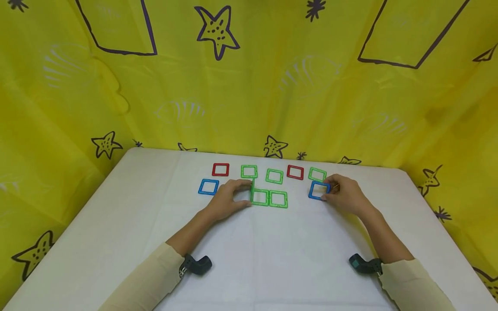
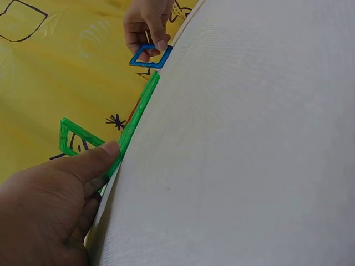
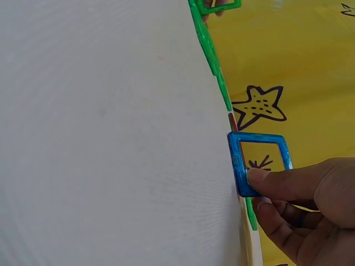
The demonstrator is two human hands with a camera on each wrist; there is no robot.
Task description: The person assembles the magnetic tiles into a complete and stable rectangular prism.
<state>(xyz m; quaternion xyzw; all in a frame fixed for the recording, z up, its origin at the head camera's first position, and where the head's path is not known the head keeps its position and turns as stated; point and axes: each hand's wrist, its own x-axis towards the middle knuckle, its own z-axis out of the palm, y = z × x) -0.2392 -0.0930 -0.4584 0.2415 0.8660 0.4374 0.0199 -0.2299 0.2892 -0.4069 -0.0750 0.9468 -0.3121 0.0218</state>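
Observation:
My left hand (image 1: 227, 201) pinches an upright green square magnetic tile (image 1: 253, 190) between thumb and fingers. That tile stands along the left edge of a flat green tile (image 1: 260, 204), which joins a second flat green tile (image 1: 286, 199) on its right. In the left wrist view, the upright tile (image 2: 62, 136) rises from the flat ones, and fingers hide part of it. Off to the right, my right hand (image 1: 344, 193) grips a blue square tile (image 1: 311, 190) by its right side. The right wrist view shows this blue tile (image 3: 236, 166) tilted up, thumb on its near face.
Behind the hands, loose tiles lie in a row: a red tile (image 1: 220, 174), several green ones and another red tile (image 1: 295, 178). A second blue tile (image 1: 201, 187) lies left of my left hand. A yellow patterned curtain (image 1: 249, 86) hangs behind the white table (image 1: 295, 259).

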